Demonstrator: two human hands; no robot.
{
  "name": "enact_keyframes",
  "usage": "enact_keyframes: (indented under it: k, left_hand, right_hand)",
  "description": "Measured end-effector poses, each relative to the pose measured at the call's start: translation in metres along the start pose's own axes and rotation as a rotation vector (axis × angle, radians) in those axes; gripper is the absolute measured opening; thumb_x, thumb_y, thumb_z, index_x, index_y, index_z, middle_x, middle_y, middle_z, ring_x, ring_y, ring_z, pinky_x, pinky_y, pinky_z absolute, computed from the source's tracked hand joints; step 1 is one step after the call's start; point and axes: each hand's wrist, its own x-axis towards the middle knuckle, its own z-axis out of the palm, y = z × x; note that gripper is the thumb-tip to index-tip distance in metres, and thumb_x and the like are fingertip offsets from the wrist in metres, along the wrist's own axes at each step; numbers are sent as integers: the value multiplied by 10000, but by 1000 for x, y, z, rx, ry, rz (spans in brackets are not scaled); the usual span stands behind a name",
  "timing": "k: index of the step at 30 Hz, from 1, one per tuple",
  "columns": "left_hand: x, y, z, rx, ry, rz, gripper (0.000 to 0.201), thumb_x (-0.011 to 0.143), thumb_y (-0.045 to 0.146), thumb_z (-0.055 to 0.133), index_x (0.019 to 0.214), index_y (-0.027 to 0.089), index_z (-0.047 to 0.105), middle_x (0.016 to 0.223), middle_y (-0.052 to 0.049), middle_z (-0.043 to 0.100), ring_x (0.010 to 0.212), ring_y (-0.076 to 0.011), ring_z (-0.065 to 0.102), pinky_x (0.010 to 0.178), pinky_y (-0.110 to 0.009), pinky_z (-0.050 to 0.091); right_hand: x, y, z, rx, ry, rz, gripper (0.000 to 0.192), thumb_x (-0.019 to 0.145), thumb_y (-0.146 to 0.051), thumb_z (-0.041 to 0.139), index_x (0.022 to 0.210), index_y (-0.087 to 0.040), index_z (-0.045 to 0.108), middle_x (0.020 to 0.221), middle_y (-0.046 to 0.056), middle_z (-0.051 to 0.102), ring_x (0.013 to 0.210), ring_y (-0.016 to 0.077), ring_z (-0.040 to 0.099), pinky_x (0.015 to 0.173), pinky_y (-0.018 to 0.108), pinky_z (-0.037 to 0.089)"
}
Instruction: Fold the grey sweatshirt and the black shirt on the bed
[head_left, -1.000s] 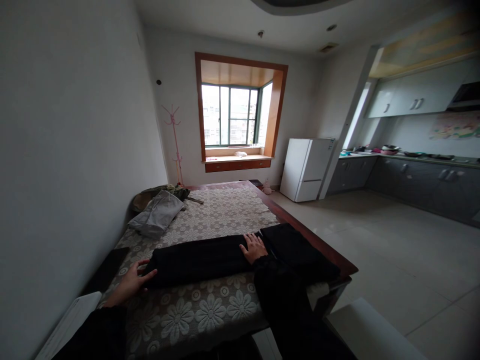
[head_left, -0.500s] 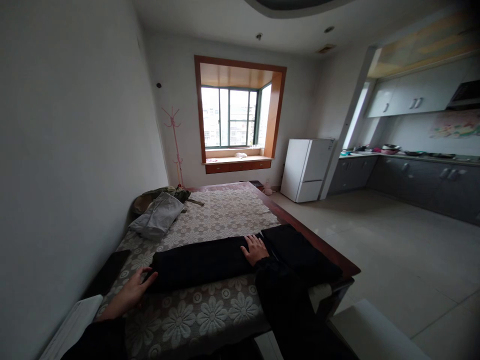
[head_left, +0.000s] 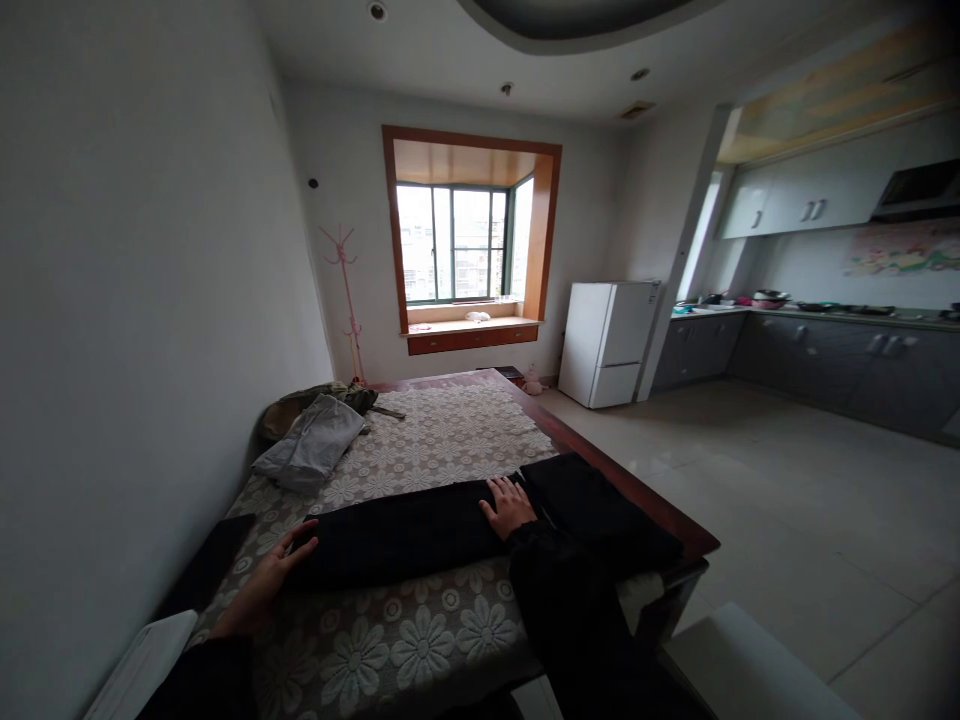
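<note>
A long folded black garment (head_left: pixel 405 535) lies across the flower-patterned tablecloth (head_left: pixel 424 640); its exact kind does not show. My left hand (head_left: pixel 274 575) is at the garment's left end, with thumb and fingers apart and touching the edge. Flat on the cloth near its right end rests my right hand (head_left: pixel 510 507), fingers spread. Just right of that hand is a second folded black cloth item (head_left: pixel 600 510), close against the first one.
A grey cloth (head_left: pixel 311 445) and a dark green bag-like bundle (head_left: pixel 292 410) lie by the left wall. A black flat item (head_left: pixel 206 565) and a white object (head_left: pixel 142 670) are at lower left. The wooden table edge (head_left: pixel 637 470) runs along the right; a white fridge (head_left: pixel 607 345) stands beyond.
The view has tilted up slightly. My left hand has shifted a little further onto the garment's left end; my right hand stays flat on the cloth.
</note>
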Motion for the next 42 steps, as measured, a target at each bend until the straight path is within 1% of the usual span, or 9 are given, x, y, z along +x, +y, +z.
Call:
enact_keyframes:
  k: [5, 9, 14, 17, 22, 28, 33, 38, 42]
  left_hand:
    - [14, -3, -1, 181, 63, 60, 619, 615, 347, 766, 1213, 204, 701, 1366, -95, 674, 1280, -322, 617, 1066, -382, 510]
    - [9, 1, -7, 268, 180, 50, 529, 670, 242, 664, 1194, 203, 728, 1286, -79, 724, 1293, -302, 611, 1078, -375, 495]
    - [-25, 34, -21, 36, 215, 79, 540, 729, 298, 700, 1266, 245, 696, 1358, -68, 685, 1207, -304, 665, 945, -358, 572]
    - [-45, 58, -23, -33, 200, 190, 471, 714, 332, 746, 1176, 243, 739, 1386, -71, 665, 1276, -318, 611, 931, -349, 573]
    - [-57, 86, 13, -162, 160, 372, 351, 716, 318, 773, 1053, 220, 773, 1456, -80, 601, 1340, -287, 532, 885, -297, 569]
    - [-44, 107, 112, -454, -145, 318, 534, 821, 377, 737, 1325, 215, 671, 1125, -73, 730, 959, -194, 685, 739, -262, 570]
    - [-36, 96, 183, -369, -386, 353, 554, 856, 418, 726, 1363, 215, 634, 1340, -110, 664, 1191, -281, 646, 902, -366, 578]
    - [-22, 58, 181, -190, -193, 476, 504, 882, 475, 674, 1303, 199, 656, 1382, -112, 650, 1222, -301, 636, 981, -410, 550]
    - [-1, 25, 154, 52, 54, 553, 419, 929, 434, 583, 1249, 183, 681, 1297, -122, 698, 1222, -297, 635, 1063, -447, 494]
  right_hand:
    - [-4, -4, -13, 165, 106, -93, 489, 936, -297, 535, 1406, -180, 602, 1517, 140, 538, 1475, 294, 390, 1238, 486, 237]
    - [-17, -24, -27, 682, 204, -248, 379, 914, -336, 582, 1273, -261, 676, 1474, 82, 573, 1398, 278, 482, 1200, 479, 344]
    - [-33, -76, -30, 1609, -98, 2, 443, 861, -513, 670, 1239, -283, 653, 1422, 92, 601, 1302, 325, 571, 1050, 528, 497]
    - [-35, -101, -25, 1852, -303, 140, 441, 868, -536, 663, 1234, -291, 641, 1459, 82, 566, 1289, 315, 585, 1051, 549, 494]
    - [-32, -118, -19, 1907, -483, 208, 431, 902, -570, 616, 1238, -301, 625, 1475, 74, 547, 1286, 302, 589, 1055, 575, 486]
    - [-26, -112, -39, 1839, -573, 101, 587, 937, -714, 444, 1346, -307, 547, 1494, 84, 548, 1235, 294, 633, 1022, 549, 509]
    - [-9, -81, -50, 1491, -570, 112, 846, 889, -851, 247, 1326, -217, 599, 1270, 139, 701, 1100, 300, 700, 932, 474, 566]
    - [4, -45, -36, 1102, -401, 163, 460, 815, -614, 640, 967, -188, 723, 895, 97, 770, 929, 309, 732, 906, 468, 581]
    - [13, -29, -33, 980, -268, 115, 379, 617, -326, 814, 964, -215, 711, 996, 61, 766, 1041, 310, 688, 990, 449, 531]
